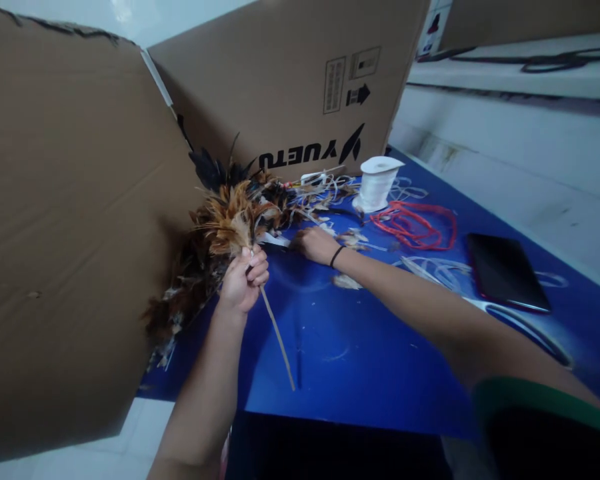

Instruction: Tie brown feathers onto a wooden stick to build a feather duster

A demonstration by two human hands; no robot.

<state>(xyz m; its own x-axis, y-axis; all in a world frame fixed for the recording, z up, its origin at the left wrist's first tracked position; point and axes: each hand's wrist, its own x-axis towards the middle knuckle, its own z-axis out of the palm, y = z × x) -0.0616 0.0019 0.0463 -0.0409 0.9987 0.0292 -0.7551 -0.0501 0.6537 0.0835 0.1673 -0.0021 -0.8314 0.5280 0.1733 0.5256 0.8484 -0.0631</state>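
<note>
Feather bunch, brown and tan, sits at the top of one thin stick, gripped in my left hand above the tabletop. My left fingers are curled closed around the stick just under the feathers, and its bare lower end slants down and to the right. That forearm rises steeply from the bottom edge.

My right hand is held low beside the loose feathers, its arm stretched long from the lower right corner, with one dark band at the wrist. Those fingers bend inward near a white strip — whether they have hold of it, I cannot tell.

Behind and left of the bunch lies one dark feather heap, too tangled to count. Farther right I count one white spool, one bundle of red cord and one black-screened device; one looped handle is partly hidden by my right arm. Two cardboard panels stand around the work — one on the left, one behind, its lettering upside down.
</note>
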